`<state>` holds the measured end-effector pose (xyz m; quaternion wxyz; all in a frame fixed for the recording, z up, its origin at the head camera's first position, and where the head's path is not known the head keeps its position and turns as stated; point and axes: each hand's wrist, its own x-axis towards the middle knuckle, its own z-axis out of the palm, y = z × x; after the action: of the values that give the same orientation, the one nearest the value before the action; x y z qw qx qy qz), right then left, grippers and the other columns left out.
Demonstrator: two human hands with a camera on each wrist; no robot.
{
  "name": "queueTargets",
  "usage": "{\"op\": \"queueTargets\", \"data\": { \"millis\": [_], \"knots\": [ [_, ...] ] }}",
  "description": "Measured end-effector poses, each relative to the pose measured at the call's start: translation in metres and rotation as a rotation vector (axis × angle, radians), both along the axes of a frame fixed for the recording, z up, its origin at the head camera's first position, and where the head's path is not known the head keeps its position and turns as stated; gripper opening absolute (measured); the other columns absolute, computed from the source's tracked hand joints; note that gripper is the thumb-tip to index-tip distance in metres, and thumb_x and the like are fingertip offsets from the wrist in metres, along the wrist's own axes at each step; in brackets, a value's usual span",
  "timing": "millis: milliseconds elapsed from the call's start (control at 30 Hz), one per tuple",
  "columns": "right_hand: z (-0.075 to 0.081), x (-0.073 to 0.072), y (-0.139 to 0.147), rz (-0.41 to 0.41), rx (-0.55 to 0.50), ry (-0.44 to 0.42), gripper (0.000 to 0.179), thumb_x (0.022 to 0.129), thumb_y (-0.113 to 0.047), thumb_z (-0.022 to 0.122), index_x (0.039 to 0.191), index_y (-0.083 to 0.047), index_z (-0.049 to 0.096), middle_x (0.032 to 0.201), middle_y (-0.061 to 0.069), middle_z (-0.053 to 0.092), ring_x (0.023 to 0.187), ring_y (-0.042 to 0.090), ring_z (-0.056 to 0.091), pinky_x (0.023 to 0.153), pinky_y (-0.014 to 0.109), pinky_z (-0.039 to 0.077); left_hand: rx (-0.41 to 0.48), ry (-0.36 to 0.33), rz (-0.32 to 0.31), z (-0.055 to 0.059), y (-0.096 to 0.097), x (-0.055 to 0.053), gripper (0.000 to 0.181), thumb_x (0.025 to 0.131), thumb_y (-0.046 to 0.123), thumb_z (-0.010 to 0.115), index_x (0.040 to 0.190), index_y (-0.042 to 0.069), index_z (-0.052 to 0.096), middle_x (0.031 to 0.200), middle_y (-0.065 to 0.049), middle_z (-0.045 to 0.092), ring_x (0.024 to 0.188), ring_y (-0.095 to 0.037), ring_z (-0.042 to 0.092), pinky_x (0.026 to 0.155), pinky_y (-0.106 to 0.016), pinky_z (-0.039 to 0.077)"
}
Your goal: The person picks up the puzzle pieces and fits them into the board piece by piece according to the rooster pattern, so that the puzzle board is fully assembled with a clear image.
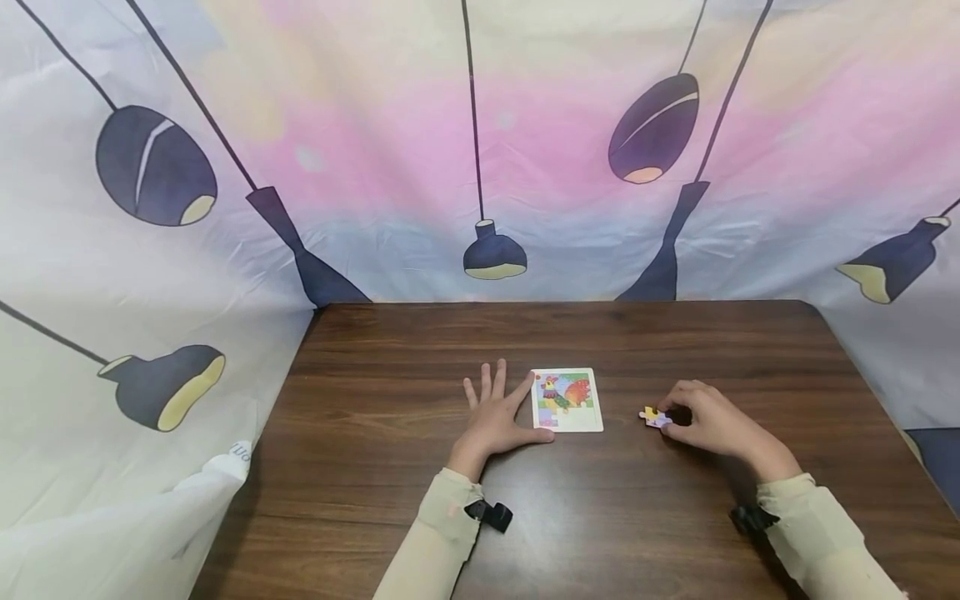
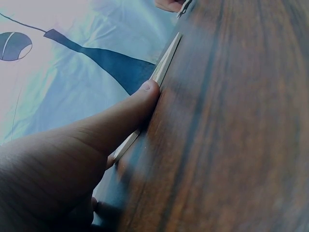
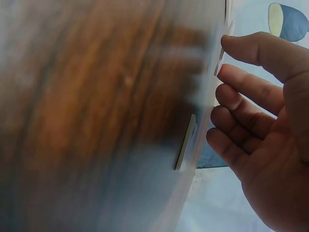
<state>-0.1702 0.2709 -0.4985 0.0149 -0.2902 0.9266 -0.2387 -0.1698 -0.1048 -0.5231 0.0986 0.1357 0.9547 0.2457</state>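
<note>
My left hand (image 1: 495, 421) lies spread with straight fingers beside a square jigsaw puzzle board (image 1: 597, 400). Its index fingertip meets the board's left edge, and its thumb (image 2: 145, 94) rests at the near left corner. The board has a white border and a rooster picture, with a pale area at its lower right. To the right of the board, my right hand (image 1: 708, 421) pinches a yellow and purple puzzle piece (image 1: 654, 416) between thumb and index finger. In the right wrist view the other fingers curl loosely below the pinched piece.
Another thin, flat piece (image 3: 185, 142) lies on the table near the right fingers, hidden under the hand in the head view. The dark wood table (image 1: 360, 500) meets a fabric backdrop (image 1: 405, 167) printed with lamps. Both wrists wear black devices on straps.
</note>
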Motion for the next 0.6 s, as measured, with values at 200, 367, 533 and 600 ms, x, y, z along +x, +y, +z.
{"op": "queueTargets", "data": {
  "millis": [200,367,533,600],
  "knots": [
    [0.0,-0.003,-0.011,0.034,-0.009,0.028,0.016,0.084,-0.009,0.087,0.098,-0.011,0.079,0.097,-0.006,0.067,0.09,0.018,0.064,0.077,0.043,0.056,-0.015,0.001,0.004,-0.003,-0.001,-0.002,0.111,0.078,0.075,0.079,0.168,0.035,0.028,0.176,-0.015,-0.006,0.159,-0.04,-0.019,0.12,-0.07,-0.017],
    [0.0,-0.009,-0.026,0.042,0.008,0.003,0.016,0.085,-0.01,0.086,0.1,-0.01,0.079,0.097,-0.005,0.067,0.092,0.019,0.064,0.08,0.045,0.056,-0.017,-0.001,0.01,-0.004,-0.002,-0.002,0.111,0.078,0.075,0.079,0.168,0.035,0.028,0.176,-0.015,-0.006,0.159,-0.04,-0.019,0.119,-0.071,-0.016],
    [0.0,-0.012,-0.039,0.048,0.025,-0.023,0.016,0.087,-0.012,0.085,0.101,-0.011,0.079,0.099,-0.005,0.067,0.095,0.021,0.065,0.082,0.046,0.057,-0.019,0.0,0.008,-0.003,-0.002,-0.001,0.111,0.079,0.074,0.079,0.168,0.035,0.027,0.176,-0.016,-0.005,0.159,-0.041,-0.018,0.12,-0.071,-0.016],
    [0.001,-0.013,-0.043,0.058,0.027,-0.025,0.016,0.086,-0.012,0.085,0.101,-0.011,0.079,0.099,-0.005,0.067,0.096,0.021,0.065,0.083,0.046,0.057,-0.019,-0.001,0.005,-0.003,-0.002,-0.001,0.11,0.079,0.074,0.079,0.168,0.035,0.027,0.176,-0.016,-0.006,0.159,-0.041,-0.019,0.12,-0.071,-0.016]
  ]
}}
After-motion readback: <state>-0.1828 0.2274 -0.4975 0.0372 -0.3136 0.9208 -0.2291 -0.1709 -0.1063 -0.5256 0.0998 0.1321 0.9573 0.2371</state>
